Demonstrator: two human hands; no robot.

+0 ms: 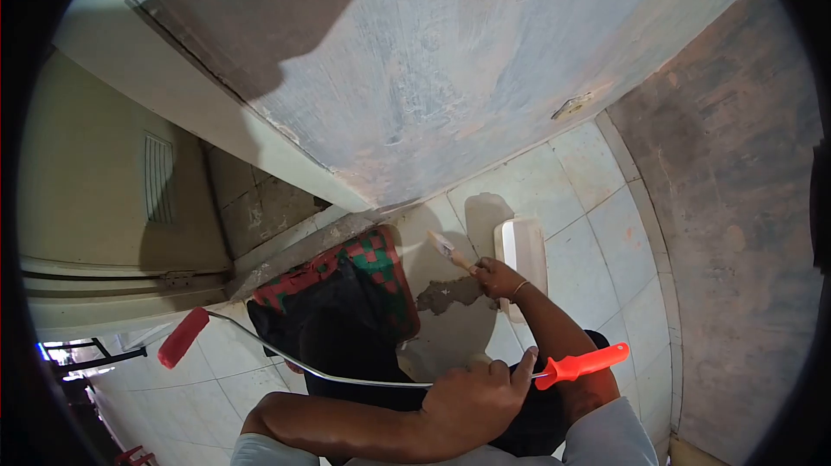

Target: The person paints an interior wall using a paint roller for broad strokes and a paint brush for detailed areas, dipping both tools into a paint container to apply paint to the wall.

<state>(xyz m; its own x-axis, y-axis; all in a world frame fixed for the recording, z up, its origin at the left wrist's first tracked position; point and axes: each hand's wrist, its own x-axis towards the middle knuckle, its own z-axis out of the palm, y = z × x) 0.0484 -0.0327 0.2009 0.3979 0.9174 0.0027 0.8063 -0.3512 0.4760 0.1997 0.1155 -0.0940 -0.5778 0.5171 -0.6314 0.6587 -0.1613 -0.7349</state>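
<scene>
- Left grip (478,405): closed round the metal rod of the roller (183,338), next to its orange handle (584,366).
- Roller: red-sleeved, held crosswise over the lap, sleeve to the left.
- Right grip (499,279): closed on the end of the brush (453,253).
- Brush: wooden-handled, bristles pointing away from the person, near the tray.
- Tray (540,257): pale, on the tiled floor (597,271), just beside the right grip.
- Mat (401,295): red and green, left of the brush.
- Wall (433,68): patchy blue-grey, ahead.
</scene>
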